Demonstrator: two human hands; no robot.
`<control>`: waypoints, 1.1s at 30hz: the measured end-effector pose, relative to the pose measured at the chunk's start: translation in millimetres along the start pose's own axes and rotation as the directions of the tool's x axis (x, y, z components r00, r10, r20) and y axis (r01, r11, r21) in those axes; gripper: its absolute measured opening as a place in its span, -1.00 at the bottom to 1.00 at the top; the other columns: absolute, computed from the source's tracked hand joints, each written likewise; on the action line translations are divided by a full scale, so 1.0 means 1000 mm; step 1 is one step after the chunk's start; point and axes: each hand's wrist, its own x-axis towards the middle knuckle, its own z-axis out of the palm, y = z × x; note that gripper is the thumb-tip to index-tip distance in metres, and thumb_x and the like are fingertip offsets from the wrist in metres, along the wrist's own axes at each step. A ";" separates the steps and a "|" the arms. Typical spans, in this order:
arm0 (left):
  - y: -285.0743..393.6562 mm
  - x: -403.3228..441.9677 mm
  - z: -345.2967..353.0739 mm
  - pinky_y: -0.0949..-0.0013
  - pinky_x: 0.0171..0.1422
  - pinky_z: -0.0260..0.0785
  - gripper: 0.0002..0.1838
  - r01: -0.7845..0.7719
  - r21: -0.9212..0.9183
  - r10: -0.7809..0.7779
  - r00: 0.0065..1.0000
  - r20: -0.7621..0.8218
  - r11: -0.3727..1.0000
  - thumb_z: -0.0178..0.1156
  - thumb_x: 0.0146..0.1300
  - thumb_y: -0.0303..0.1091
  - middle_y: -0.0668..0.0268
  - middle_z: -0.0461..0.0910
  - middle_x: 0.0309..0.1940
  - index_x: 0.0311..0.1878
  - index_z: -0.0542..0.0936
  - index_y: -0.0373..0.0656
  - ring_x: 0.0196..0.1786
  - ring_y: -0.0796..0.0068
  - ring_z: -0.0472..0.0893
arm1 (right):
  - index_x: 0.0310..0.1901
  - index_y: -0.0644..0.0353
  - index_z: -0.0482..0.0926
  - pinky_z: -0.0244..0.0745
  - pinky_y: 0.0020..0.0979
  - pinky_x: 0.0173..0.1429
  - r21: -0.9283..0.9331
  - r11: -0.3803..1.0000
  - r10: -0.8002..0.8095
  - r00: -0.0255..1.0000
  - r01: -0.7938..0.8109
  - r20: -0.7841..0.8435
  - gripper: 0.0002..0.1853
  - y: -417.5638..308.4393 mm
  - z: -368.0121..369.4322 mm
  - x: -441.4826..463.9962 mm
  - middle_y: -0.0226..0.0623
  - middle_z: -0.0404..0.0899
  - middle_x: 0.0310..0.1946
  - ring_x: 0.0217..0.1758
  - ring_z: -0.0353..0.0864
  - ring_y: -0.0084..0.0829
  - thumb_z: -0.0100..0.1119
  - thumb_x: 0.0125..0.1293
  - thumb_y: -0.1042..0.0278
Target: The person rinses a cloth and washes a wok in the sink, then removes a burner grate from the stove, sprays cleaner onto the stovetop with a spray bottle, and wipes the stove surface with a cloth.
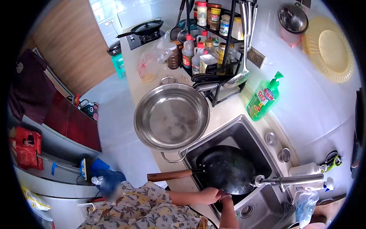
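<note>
Right at the near edge of the black wok, we find both grips close together, the left grip side by side with the right grip! Fingers are largely tucked out of sight, so I can't tell whether either one is clamped on the rim or merely resting by it. Just beyond the pair, that wok fills much of the larger sink basin, its wooden handle running out to the left, past the left grip and over the edge of the surface. Off to the right of the right grip comes the metal tap, spout reaching to the wok's side, while the smaller basin's drain sits lower, just right of the right grip. Farther ahead and left of both, a wide steel pan stands on the surface, loop handles at opposite ends. Well beyond the grips, to the right of that pan, there's a green pump bottle upright behind the sink, with a black rack of utensils and jars to its left. And far ahead of the grips, a lidded pan sits on the stove!
</note>
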 end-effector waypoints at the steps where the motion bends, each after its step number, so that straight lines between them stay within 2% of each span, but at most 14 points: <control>1: 0.004 0.003 0.004 0.00 -0.06 0.48 -0.61 0.169 -0.026 -0.169 0.985 -0.030 0.985 0.09 0.30 -0.14 -0.06 0.66 -0.34 -0.09 0.62 -0.32 -0.23 -0.14 0.65 | -0.01 0.25 0.60 0.46 -0.30 0.18 0.170 0.980 -0.107 0.994 0.107 -0.012 -0.67 -0.006 -0.004 -0.005 -0.20 0.68 -0.10 -0.01 0.62 -0.29 0.14 0.31 0.22; 3: 0.017 0.007 0.003 -0.02 0.01 0.46 -0.46 0.346 -0.125 -0.343 0.938 0.048 0.930 -0.04 0.35 0.07 -0.12 0.66 -0.29 -0.09 0.64 -0.28 -0.14 -0.15 0.65 | -0.01 0.25 0.60 0.45 -0.32 0.21 0.266 0.961 -0.084 0.996 0.073 0.032 -0.68 -0.023 -0.026 -0.021 -0.20 0.68 -0.09 0.02 0.62 -0.30 0.14 0.30 0.23; 5: 0.026 0.010 -0.005 -0.06 0.16 0.40 -0.39 0.309 -0.111 -0.294 0.946 0.135 0.944 -0.09 0.36 0.09 -0.21 0.61 -0.11 -0.13 0.65 -0.35 0.04 -0.21 0.59 | -0.05 0.26 0.59 0.47 -0.23 0.16 0.244 0.946 0.179 0.971 -0.214 0.158 -0.69 -0.078 -0.072 -0.045 -0.15 0.62 -0.02 0.01 0.57 -0.26 0.03 0.28 0.28; 7: 0.028 0.013 0.005 0.10 0.04 0.47 -0.33 0.526 -0.303 -0.500 0.850 0.166 0.794 -0.04 0.33 0.24 -0.05 0.66 -0.06 -0.04 0.65 -0.27 0.02 0.07 0.65 | -0.15 0.31 0.59 0.46 -0.28 0.14 0.748 0.597 0.341 0.935 -0.291 0.092 -0.73 -0.100 -0.078 -0.066 -0.13 0.62 -0.13 -0.10 0.57 -0.27 0.01 0.21 0.34; 9: 0.029 0.013 0.021 0.31 -0.16 0.55 -0.60 0.506 -0.707 -0.497 0.832 0.247 0.494 0.10 0.35 -0.01 0.22 0.65 -0.29 -0.21 0.63 -0.20 -0.25 0.44 0.62 | -0.28 0.37 0.57 0.47 -0.32 0.11 0.928 0.297 0.416 0.906 -0.223 0.085 -0.76 -0.138 -0.087 -0.076 -0.11 0.61 -0.22 -0.15 0.57 -0.31 -0.02 0.16 0.40; 14: 0.048 0.009 0.028 0.16 -0.12 0.63 -0.76 0.445 -0.894 -0.432 0.818 0.380 0.058 0.24 0.28 -0.18 0.26 0.61 -0.27 -0.18 0.57 -0.15 -0.21 0.34 0.63 | -0.44 0.31 0.49 0.43 -0.29 -0.08 0.990 0.090 0.350 0.928 0.105 -0.130 -0.76 -0.131 -0.091 -0.082 -0.15 0.53 -0.43 -0.26 0.51 -0.27 -0.10 0.17 0.31; 15: 0.051 0.007 0.026 0.23 -0.10 0.59 -0.81 0.433 -0.898 -0.414 0.833 0.367 0.075 0.21 0.32 -0.16 0.32 0.61 -0.28 -0.20 0.57 -0.06 -0.17 0.42 0.62 | -0.45 0.26 0.45 0.40 -0.35 -0.12 0.990 0.075 0.326 0.935 0.120 -0.138 -0.76 -0.131 -0.095 -0.078 -0.24 0.47 -0.48 -0.28 0.48 -0.34 -0.06 0.26 0.28; 19: 0.065 -0.008 0.026 0.44 -0.13 0.44 -0.81 0.498 -0.825 -0.337 0.850 0.404 0.268 0.11 0.39 -0.16 0.49 0.61 -0.24 -0.05 0.57 0.03 -0.15 0.62 0.57 | -0.16 0.19 0.41 0.37 -0.48 -0.10 0.712 0.686 0.514 0.793 -0.149 -0.328 -0.85 -0.118 -0.091 -0.068 -0.44 0.44 -0.30 -0.25 0.41 -0.59 0.14 0.27 0.42; 23: 0.083 -0.016 0.025 0.48 -0.27 0.39 -0.75 0.450 -0.822 -0.222 0.892 0.395 0.348 0.00 0.40 -0.26 0.43 0.57 -0.17 0.08 0.51 -0.01 -0.21 0.61 0.53 | -0.07 0.18 0.44 0.47 -0.38 0.02 0.985 0.160 0.620 0.770 0.059 -0.147 -0.72 -0.107 -0.093 -0.068 -0.32 0.52 -0.21 -0.17 0.51 -0.42 0.19 0.29 0.24; 24: 0.083 -0.018 0.023 0.48 -0.27 0.39 -0.75 0.457 -0.821 -0.224 0.888 0.401 0.341 0.00 0.40 -0.26 0.43 0.57 -0.17 0.08 0.51 -0.01 -0.21 0.61 0.53 | 0.04 0.13 0.45 0.50 -0.25 0.06 0.994 -0.108 0.572 0.817 -0.015 0.074 -0.61 -0.106 -0.102 -0.068 -0.25 0.53 -0.13 -0.13 0.53 -0.27 0.19 0.32 0.07; 27: 0.097 -0.020 0.011 0.48 -0.29 0.43 -0.69 0.452 -0.839 -0.068 0.888 0.454 0.304 0.00 0.42 -0.16 0.37 0.57 -0.11 0.15 0.48 -0.01 -0.12 0.57 0.55 | 0.28 -0.10 0.38 0.51 0.00 0.13 0.986 -0.146 0.547 0.824 -0.081 0.149 -0.50 -0.121 -0.122 -0.079 -0.15 0.51 0.00 0.02 0.54 -0.03 0.13 0.35 0.00; 29: 0.120 -0.023 -0.001 0.45 -0.26 0.46 -0.59 0.419 -0.854 -0.136 0.908 0.397 0.307 0.00 0.44 -0.03 0.31 0.55 -0.04 0.20 0.43 -0.06 -0.05 0.55 0.55 | 0.33 -0.04 0.30 0.53 -0.01 0.15 0.995 -0.090 0.539 0.842 0.032 0.022 -0.50 -0.140 -0.127 -0.076 -0.10 0.49 0.07 0.09 0.54 -0.02 0.05 0.40 0.13; 31: 0.120 -0.018 0.002 0.42 -0.21 0.50 -0.50 0.453 -0.839 -0.119 0.891 0.439 0.302 0.02 0.43 0.08 0.29 0.53 0.01 0.21 0.40 -0.09 -0.03 0.53 0.56 | 0.31 0.09 0.29 0.57 -0.20 0.10 0.953 0.194 0.517 0.802 0.232 -0.300 -0.55 -0.162 -0.131 -0.073 -0.08 0.48 0.09 -0.03 0.55 -0.28 -0.03 0.40 0.55; 33: 0.128 -0.016 0.006 0.36 -0.23 0.50 -0.44 0.319 -0.713 -0.179 0.947 0.267 0.625 0.03 0.43 0.13 0.23 0.56 -0.01 0.18 0.35 -0.19 -0.11 0.42 0.61 | 0.20 0.17 0.39 0.53 -0.36 -0.01 0.803 0.502 0.432 0.712 0.320 -0.554 -0.65 -0.172 -0.128 -0.066 -0.20 0.54 -0.06 -0.16 0.51 -0.46 0.00 0.40 0.59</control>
